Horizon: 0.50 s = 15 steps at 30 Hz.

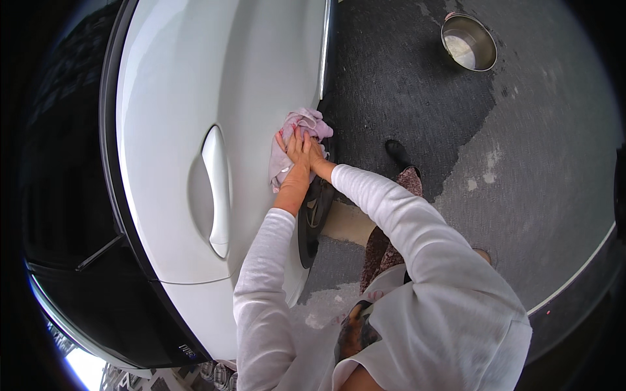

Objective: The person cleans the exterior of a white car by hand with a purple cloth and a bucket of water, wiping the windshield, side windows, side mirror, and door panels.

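Observation:
My left hand (pixel 296 149) presses on a crumpled pink cloth (pixel 305 117), fingers spread over it. Close against it on the right is my right hand (pixel 318 157), also on the cloth; its fingers are partly hidden. The cloth lies against the lower side of a white car's rear door (pixel 264 97), just above the wheel (pixel 313 215). Part of the cloth folds over the panel's edge. Left of my hands, the white door handle (pixel 216 190) sits apart from them.
A metal bucket (pixel 481 41) with pale contents stands on the ground at the upper right. Dark wet patches mark the grey pavement (pixel 538 146). My shoe (pixel 397 152) is beside the car. Dark window glass (pixel 68 171) runs along the left.

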### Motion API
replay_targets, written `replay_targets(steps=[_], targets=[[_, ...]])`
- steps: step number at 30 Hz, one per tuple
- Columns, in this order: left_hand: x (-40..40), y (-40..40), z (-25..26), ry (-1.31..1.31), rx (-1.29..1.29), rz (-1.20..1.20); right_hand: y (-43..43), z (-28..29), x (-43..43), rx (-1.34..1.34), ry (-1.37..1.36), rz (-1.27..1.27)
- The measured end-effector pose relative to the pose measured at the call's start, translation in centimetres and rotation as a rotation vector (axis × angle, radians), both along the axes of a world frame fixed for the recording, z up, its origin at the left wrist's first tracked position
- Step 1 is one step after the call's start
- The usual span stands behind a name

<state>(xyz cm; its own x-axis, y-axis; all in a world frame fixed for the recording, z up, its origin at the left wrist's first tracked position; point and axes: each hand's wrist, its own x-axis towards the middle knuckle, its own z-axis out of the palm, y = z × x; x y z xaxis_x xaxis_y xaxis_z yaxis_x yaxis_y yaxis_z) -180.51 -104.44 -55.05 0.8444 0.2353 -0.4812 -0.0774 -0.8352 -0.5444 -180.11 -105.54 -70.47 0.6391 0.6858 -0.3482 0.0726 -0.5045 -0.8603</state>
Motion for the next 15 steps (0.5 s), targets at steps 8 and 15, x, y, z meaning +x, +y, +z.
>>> replay_targets(steps=[8, 15], targets=[[4.0, 0.6, -8.8, 0.115, 0.062, -0.026, 2.5, -11.3, 3.4, -0.054, -0.927, 0.093], [5.0, 1.4, -5.7, 0.242, 0.127, -0.054, 3.5, -6.8, 6.2, 0.215, -0.865, 0.020]])
